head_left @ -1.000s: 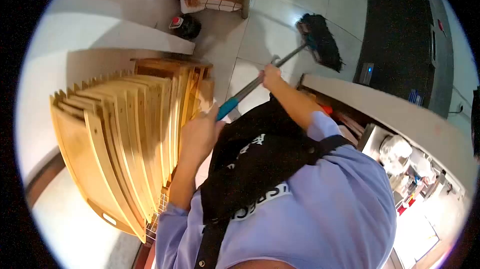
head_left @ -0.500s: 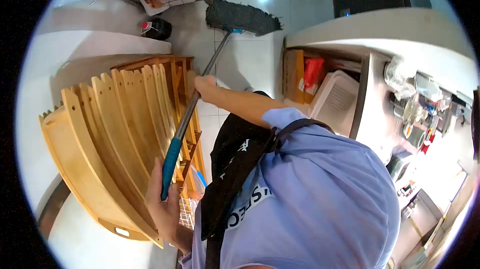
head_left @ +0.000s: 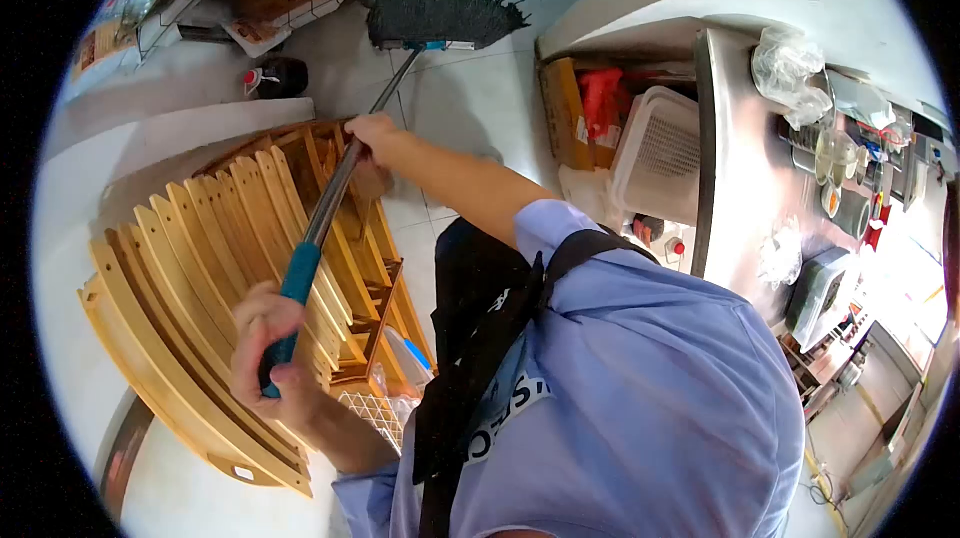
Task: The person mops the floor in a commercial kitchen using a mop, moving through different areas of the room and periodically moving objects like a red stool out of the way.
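Nearest you, over your light blue shirt (head_left: 640, 398), hangs a black apron (head_left: 480, 328) with white lettering, its strap crossing your shoulder. At near left your left grip (head_left: 272, 363) is wrapped tight around the teal rubbery sleeve at the near end of the broom (head_left: 335, 188), fingers curled fully round it. From there the broom's long axis runs away from you, from near left up to the far middle, tilted a little rightward. Its shaft is a slim, smooth grey metal tube. Further along that tube your right grip (head_left: 368, 131) is clenched around the bare metal, your forearm stretched out behind it. Under both grips and to the left stands a wooden rack (head_left: 180, 268) of pale, curved flat slats set on edge like a fan. At the far end the broom head (head_left: 445, 18) lies crosswise on the glossy pale tiled floor (head_left: 480, 108), a wide bar of dark, coarse bristles pointing away from you. To the right a stainless steel desk (head_left: 740, 178) has a white perforated plastic basket (head_left: 660, 153) just beside it, next to a cardboard box (head_left: 562, 113). At far left sits a dark bottle with a red cap (head_left: 272, 78).
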`<state>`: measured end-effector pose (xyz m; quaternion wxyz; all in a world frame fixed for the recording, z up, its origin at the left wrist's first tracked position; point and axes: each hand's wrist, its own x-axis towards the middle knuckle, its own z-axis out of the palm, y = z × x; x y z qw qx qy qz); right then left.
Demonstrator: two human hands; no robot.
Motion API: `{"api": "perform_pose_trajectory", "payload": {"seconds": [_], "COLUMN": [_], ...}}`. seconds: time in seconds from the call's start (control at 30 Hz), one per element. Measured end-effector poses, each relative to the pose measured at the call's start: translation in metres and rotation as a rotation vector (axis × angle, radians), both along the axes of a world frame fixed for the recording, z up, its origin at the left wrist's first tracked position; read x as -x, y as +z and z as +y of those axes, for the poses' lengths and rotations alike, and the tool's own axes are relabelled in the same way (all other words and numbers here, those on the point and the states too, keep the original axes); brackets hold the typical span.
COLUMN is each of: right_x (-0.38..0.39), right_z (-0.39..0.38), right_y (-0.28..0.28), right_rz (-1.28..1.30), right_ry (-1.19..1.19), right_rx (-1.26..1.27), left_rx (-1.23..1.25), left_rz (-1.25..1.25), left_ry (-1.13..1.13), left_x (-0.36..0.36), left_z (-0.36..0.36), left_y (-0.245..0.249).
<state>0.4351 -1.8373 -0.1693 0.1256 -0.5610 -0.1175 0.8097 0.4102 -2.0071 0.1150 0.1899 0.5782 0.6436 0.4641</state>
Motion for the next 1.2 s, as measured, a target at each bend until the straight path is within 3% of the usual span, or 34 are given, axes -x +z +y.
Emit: {"api": "perform_pose_trajectory", "payload": {"seconds": [0.1,0.17,0.23,0.3,0.37,0.47,0.6,0.7,0.8,0.9,1.0,1.1,1.13,1.2], "right_x": [-0.016,-0.031,-0.046,-0.067,-0.076,-0.098,-0.12,-0.13,-0.139,-0.14,-0.141,-0.135,-0.133,-0.132], "right_z": [-0.005,-0.013,-0.017,-0.022,-0.04,-0.084,-0.175,-0.249,-0.318,-0.374,-0.412,-0.428,-0.419,-0.411], "right_y": [-0.03,-0.066,-0.059,-0.022,-0.021,-0.038,-0.05,-0.031,-0.009,-0.024,0.03,0.042,0.045,0.036], "right_rz": [0.099,0.077,0.053,0.017,-0.006,-0.049,-0.072,-0.145,-0.062,-0.005,0.009,0.075,-0.019,0.055], "right_ry": [0.045,0.13,0.138,0.081,0.063,0.102,0.133,0.139,0.129,0.235,0.1,-0.152,-0.314,-0.227], "right_rx": [0.021,-0.153,-0.163,-0.007,0.0,-0.034,-0.137,-0.087,-0.031,-0.001,0.175,0.341,0.609,0.587], "left_rx": [-0.195,-0.19,-0.152,-0.131,-0.147,-0.175,-0.115,-0.074,-0.052,-0.037,-0.109,-0.125,-0.143,-0.157], "left_rz": [-0.341,-0.323,-0.302,-0.266,-0.214,-0.132,-0.177,-0.279,-0.323,-0.365,-0.395,-0.447,-0.413,-0.456], "left_ry": [-0.106,-0.159,-0.253,-0.195,-0.185,-0.195,-0.021,0.106,0.121,0.131,0.086,0.088,0.085,0.112], "left_x": [-0.024,-0.05,-0.067,-0.08,-0.092,-0.114,-0.133,-0.137,-0.134,-0.126,-0.122,-0.127,-0.126,-0.13], "left_z": [-0.011,-0.005,-0.005,-0.023,-0.047,-0.1,-0.201,-0.275,-0.326,-0.361,-0.377,-0.377,-0.379,-0.376], "left_y": [-0.024,-0.019,-0.007,-0.012,-0.024,-0.041,-0.042,-0.03,0.0,0.036,0.06,0.08,0.08,0.09]}}
